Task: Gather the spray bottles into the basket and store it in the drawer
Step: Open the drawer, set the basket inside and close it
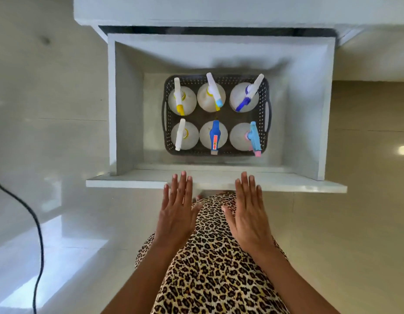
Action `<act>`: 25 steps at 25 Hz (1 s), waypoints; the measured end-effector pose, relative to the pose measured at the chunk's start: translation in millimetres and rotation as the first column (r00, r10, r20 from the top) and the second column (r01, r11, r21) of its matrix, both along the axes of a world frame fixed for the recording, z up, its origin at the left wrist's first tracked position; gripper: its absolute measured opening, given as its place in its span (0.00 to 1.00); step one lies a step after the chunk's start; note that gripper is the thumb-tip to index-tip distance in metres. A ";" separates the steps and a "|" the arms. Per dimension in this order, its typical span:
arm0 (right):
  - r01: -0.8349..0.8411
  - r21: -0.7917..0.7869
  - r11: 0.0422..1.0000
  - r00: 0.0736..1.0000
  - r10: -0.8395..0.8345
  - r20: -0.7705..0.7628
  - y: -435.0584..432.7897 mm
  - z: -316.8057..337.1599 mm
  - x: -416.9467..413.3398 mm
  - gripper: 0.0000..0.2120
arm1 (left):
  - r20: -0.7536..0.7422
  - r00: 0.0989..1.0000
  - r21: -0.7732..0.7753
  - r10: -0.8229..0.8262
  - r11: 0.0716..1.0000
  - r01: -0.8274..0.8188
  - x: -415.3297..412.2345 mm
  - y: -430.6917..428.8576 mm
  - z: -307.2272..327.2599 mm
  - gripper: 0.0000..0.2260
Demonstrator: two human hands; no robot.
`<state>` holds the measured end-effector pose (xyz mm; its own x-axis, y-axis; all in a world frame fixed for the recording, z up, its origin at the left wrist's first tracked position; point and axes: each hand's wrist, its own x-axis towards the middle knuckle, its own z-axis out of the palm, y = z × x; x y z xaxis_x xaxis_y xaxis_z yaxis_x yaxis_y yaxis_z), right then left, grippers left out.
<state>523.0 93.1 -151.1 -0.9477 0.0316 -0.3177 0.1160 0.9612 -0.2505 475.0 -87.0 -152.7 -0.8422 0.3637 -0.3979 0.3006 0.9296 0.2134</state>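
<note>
A home interior is indicated, most likely a kitchen or utility corner. A deep white laminate drawer [221,180] is seen pulled out from under a pale built-in counter [196,10]. Glossy cream floor tiles [355,223] are lit by daylight, and a black power cable [35,223] is trailed across them. A leopard-print garment [216,257] is worn, not work clothing.

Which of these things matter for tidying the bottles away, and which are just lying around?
Part of the job:
spray bottles
basket
drawer
left hand
right hand

Just lying about:
black cable
</note>
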 end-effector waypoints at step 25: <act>-0.048 0.113 0.992 0.995 0.038 0.087 26.8 -5.8 -121.1 0.53 | 0.133 0.989 -0.146 -0.065 0.986 0.085 -135.1 39.8 13.0 0.43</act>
<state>401.9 119.9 -156.9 -0.9188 0.0320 -0.3934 0.0897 0.9876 -0.1290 340.0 -47.2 -139.7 -0.7540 0.3516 -0.5549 0.3502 0.9298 0.1134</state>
